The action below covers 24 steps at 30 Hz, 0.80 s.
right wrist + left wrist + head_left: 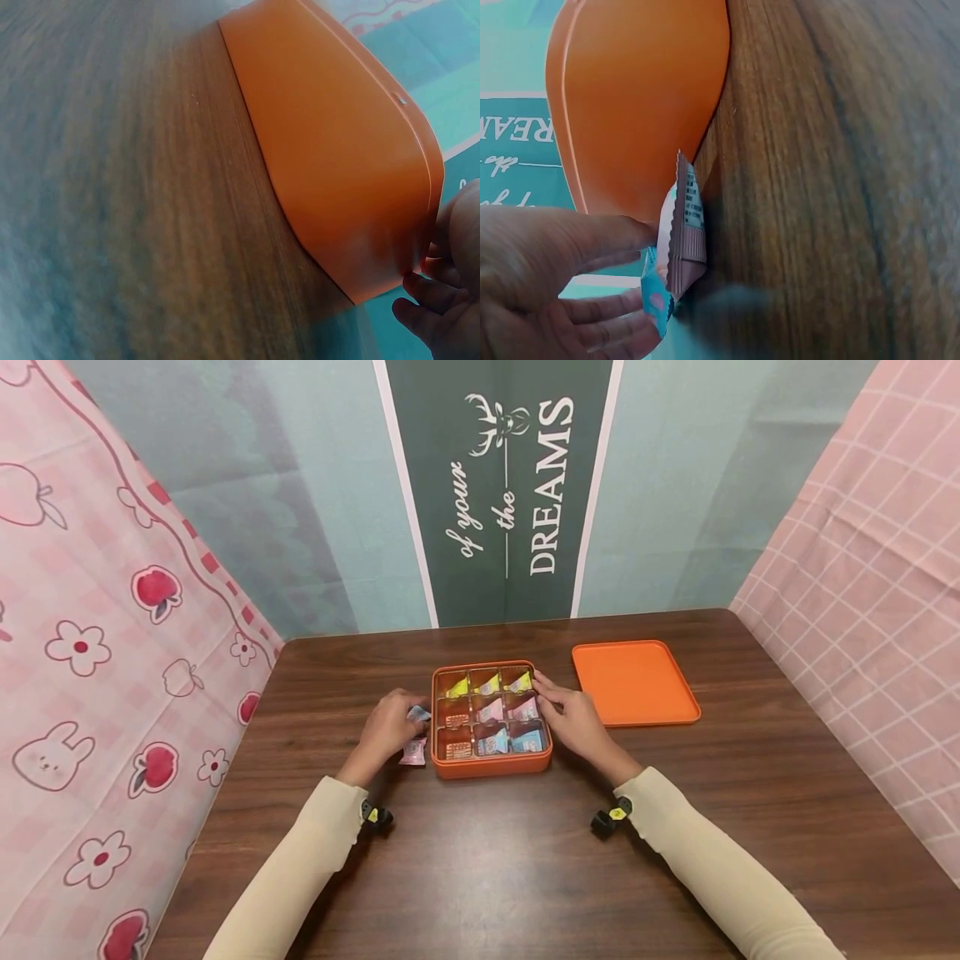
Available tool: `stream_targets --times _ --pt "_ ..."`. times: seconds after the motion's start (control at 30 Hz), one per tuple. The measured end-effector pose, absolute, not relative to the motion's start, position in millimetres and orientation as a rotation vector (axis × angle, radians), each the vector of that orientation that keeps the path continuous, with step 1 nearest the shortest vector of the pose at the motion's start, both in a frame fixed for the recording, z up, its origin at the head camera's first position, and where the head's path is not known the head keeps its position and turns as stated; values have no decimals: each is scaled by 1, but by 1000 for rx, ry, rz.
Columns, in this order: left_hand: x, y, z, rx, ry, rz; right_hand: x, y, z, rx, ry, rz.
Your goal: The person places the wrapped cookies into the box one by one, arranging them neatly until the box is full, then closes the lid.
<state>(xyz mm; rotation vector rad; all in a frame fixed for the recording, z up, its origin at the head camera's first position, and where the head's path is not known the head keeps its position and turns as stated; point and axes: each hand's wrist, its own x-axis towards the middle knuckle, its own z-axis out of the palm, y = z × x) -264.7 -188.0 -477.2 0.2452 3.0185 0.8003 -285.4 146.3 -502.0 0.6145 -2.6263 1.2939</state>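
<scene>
An orange box (491, 768) with a divided insert sits mid-table. Yellow wrapped sweets (487, 683) fill its back row. Pink sweets (491, 710) occupy the middle and right cells of the middle row, with blue sweets (492, 742) in front of them. The other two left cells show only their bare patterned bottoms. Left of the box, my left hand (390, 720) pinches a blue wrapped sweet (654, 296) between thumb and fingers. A pink wrapped sweet (413, 752) lies close by on the table. Against the box's right side, my right hand (572, 718) rests with fingers extended along the wall.
A flat orange lid (630, 681) lies on the wooden table (480, 860) to the right, behind my right hand. Printed cloths hang along the back and both sides. Dark wrist cameras (377, 816) are strapped to both sleeves.
</scene>
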Motion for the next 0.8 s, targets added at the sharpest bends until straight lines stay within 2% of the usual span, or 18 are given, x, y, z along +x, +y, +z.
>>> stream_targets --times 0.17,0.8 --pt "-264 -193 -476 243 3075 682 -285 146 -502 615 -2623 1312" --pt "-264 -193 -475 233 3042 741 -284 146 -498 624 -2627 1308"
